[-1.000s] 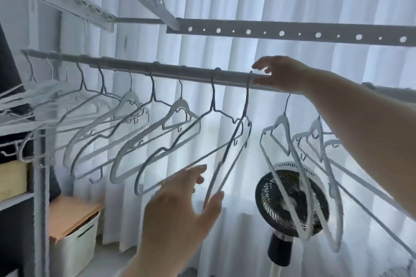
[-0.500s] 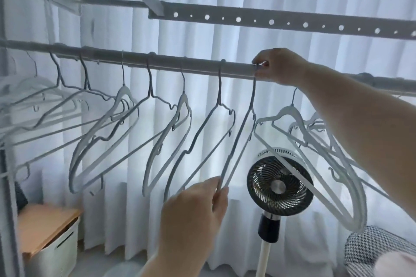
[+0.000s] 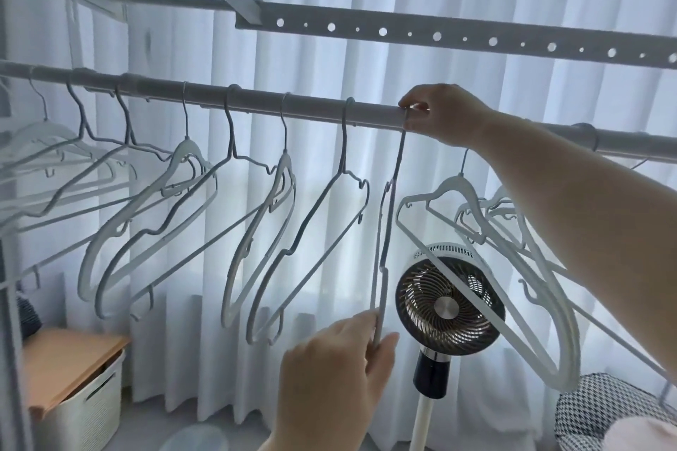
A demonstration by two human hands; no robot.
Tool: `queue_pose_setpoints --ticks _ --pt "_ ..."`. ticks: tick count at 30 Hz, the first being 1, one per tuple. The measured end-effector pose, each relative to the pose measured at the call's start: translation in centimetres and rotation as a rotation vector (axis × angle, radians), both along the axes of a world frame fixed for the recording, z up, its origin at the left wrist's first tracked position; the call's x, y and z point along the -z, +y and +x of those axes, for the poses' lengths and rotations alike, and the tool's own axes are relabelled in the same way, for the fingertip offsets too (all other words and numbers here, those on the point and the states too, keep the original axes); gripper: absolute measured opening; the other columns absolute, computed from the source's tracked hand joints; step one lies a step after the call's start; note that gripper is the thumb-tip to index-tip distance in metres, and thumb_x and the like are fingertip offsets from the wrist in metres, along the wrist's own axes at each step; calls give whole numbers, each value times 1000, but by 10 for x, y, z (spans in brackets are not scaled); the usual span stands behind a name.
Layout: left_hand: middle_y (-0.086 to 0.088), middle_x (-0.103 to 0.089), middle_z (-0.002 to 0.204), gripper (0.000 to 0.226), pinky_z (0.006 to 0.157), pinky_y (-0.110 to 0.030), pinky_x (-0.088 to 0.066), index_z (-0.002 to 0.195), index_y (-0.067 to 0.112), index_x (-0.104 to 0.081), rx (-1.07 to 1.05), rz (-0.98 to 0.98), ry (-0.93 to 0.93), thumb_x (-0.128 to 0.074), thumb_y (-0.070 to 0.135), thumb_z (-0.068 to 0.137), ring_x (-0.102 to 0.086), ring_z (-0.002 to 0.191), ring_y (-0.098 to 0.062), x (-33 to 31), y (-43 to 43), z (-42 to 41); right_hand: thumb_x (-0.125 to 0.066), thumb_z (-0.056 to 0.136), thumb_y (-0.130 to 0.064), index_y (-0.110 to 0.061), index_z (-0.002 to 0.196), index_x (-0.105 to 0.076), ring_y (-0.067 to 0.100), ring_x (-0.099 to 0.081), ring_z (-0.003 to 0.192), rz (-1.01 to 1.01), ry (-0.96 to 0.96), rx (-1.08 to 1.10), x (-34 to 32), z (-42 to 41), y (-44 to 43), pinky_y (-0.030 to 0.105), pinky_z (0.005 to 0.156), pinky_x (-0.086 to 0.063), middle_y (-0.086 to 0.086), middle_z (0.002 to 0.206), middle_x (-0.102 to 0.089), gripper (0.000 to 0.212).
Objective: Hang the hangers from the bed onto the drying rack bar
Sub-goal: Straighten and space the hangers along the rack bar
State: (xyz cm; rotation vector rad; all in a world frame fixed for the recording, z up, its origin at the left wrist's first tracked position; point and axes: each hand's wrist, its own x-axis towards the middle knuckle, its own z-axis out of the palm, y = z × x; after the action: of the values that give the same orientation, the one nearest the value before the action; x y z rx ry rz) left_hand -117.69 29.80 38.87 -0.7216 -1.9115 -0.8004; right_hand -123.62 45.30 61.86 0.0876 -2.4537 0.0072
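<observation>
A grey drying rack bar [image 3: 315,110] runs across the view with several white and grey hangers hooked on it. One thin grey hanger [image 3: 390,209] hangs edge-on near the middle. My right hand [image 3: 445,115] pinches its hook at the bar. My left hand [image 3: 340,370] pinches its lower end between thumb and fingers. More white hangers [image 3: 487,231] hang to the right, partly hidden behind my right forearm. The bed is out of view.
A perforated rail [image 3: 465,38] runs above the bar. A standing fan [image 3: 448,300] is behind the hangers, in front of white curtains. A white bin with a wooden lid [image 3: 69,377] sits lower left, a checked cushion [image 3: 600,406] lower right.
My right hand went from open by the bar to pinching the hanger's hook. My left hand closed on the hanger's lower end, and the hanger turned edge-on. The view shifted right.
</observation>
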Motion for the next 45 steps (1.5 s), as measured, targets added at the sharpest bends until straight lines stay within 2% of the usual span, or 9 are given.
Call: queue_pose_setpoints --ticks 4,9,13,17,20,24,31,36,45 --pt "16 -49 40 23 34 -13 -37 74 34 -58 23 0 0 -43 50 76 -46 32 1 0 7 5 -53 91 -19 -13 123 -54 28 -51 113 9 0 -22 0 -1 3 29 85 -39 11 123 -57 32" --pt "17 -63 61 64 57 -14 -41 79 22 -72 1 40 93 -23 60 91 -54 59 0 -13 -9 7 -54 90 -19 -13 124 -53 28 -50 115 8 -13 -50 -1 -1 6 31 90 -39 11 126 -55 34" --pt "-1 -70 80 41 73 -21 -38 86 10 -71 -174 109 187 -43 40 87 -47 83 -10 -38 -37 -4 -54 90 -19 -13 123 -54 28 -51 113 -4 -3 -72 -1 0 8 31 88 -40 11 125 -56 33" --pt "-3 -72 80 37 64 -30 -52 94 9 -69 -330 -1 58 -45 32 78 -62 77 -19 -46 -44 -14 -54 90 -18 -13 123 -54 28 -51 112 -9 -4 -84 -1 1 12 29 85 -39 12 123 -57 33" --pt "-1 -72 79 28 63 -35 -54 99 9 -67 -353 -83 -80 -66 23 75 -68 67 -26 -45 -40 -14 -52 91 -19 -13 122 -55 28 -52 110 -16 -1 -91 -2 1 14 30 85 -40 11 123 -58 32" --pt "9 -66 109 38 84 -28 -44 133 29 -38 -339 -66 -353 -40 30 95 -60 103 -16 -46 -36 -12 -50 91 -19 -14 122 -55 30 -54 107 -24 -3 -97 0 0 15 30 83 -41 12 121 -58 32" --pt "9 -69 94 37 83 -26 -42 133 33 -37 -254 2 -423 -35 35 96 -61 99 -16 -38 -24 -6 -51 91 -19 -14 122 -55 30 -55 106 -34 -10 -98 0 1 17 31 84 -43 12 120 -59 31" --pt "14 -43 58 41 81 -24 -40 134 30 -39 -147 54 -438 -41 35 94 -60 89 -16 -38 -16 4 -51 91 -19 -15 122 -55 29 -55 106 -40 -15 -100 0 0 17 28 81 -40 12 121 -59 31" --pt "16 -52 64 42 81 -24 -45 133 31 -42 -5 190 -394 -47 32 92 -57 72 -10 -33 -9 6 -51 92 -19 -14 124 -53 28 -53 110 -45 -30 -98 0 1 14 28 83 -40 11 122 -58 33"
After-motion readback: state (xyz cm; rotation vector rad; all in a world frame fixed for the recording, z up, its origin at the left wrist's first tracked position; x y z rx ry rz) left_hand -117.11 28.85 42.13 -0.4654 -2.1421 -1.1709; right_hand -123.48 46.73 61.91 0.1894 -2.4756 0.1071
